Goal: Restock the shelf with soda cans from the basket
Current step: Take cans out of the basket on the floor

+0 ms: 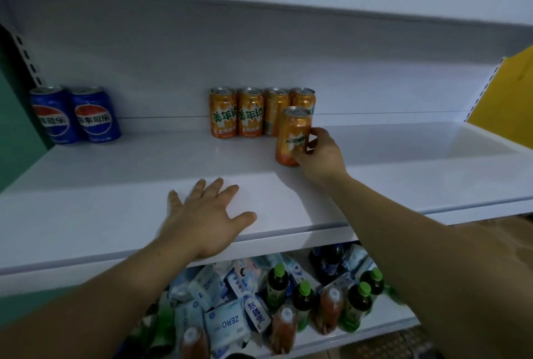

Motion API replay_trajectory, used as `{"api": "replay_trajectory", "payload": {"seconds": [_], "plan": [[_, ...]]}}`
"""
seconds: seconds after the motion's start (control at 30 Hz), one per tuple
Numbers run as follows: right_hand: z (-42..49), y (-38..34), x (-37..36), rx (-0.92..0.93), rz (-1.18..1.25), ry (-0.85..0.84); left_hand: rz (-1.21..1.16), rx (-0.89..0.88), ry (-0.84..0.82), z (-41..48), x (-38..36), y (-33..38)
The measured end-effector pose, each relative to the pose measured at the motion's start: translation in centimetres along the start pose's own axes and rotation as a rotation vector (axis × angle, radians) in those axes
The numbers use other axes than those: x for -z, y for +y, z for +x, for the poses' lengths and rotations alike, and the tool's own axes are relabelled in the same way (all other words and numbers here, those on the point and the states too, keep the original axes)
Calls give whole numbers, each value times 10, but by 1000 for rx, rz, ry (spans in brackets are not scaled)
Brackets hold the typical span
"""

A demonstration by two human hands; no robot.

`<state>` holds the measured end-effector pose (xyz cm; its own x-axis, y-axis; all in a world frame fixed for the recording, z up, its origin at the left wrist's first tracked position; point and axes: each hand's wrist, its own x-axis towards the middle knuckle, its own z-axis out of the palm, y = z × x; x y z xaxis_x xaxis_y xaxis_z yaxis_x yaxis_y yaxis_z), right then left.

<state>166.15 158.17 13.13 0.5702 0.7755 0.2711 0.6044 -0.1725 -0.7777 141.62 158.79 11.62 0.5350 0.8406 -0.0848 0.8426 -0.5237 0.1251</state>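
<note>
At the far left of the white shelf (115, 185), two blue Pepsi cans (75, 115) stand upright side by side near the back panel. The left arm reaches forward and the left hand (202, 223) lies palm down on the shelf's front, fingers spread wide, holding nothing. Further right, four orange Mirinda cans (251, 112) stand in a row at the back. Just before the row's right end, a fifth Mirinda can (292, 136) stands upright on the shelf. The right hand (320, 154), arm outstretched, grips it from the right.

Dim light; green wall (16, 128) at left, yellow panel (507, 90) at right.
</note>
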Motion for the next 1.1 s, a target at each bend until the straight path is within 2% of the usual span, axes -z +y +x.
{"api": "replay_trajectory", "payload": {"seconds": [0.3,0.53,0.9,1.1], "plan": [[30,7,-13,-71,18,-8,5,9,-13,1,-2,-1],[66,33,12,-181,-46,119,-5,18,-36,-1,0,0],[114,55,2,-182,-26,209,39,35,-53,-2,1,2],[136,56,-7,-258,-51,156,38,24,-6,-3,-3,2]]}}
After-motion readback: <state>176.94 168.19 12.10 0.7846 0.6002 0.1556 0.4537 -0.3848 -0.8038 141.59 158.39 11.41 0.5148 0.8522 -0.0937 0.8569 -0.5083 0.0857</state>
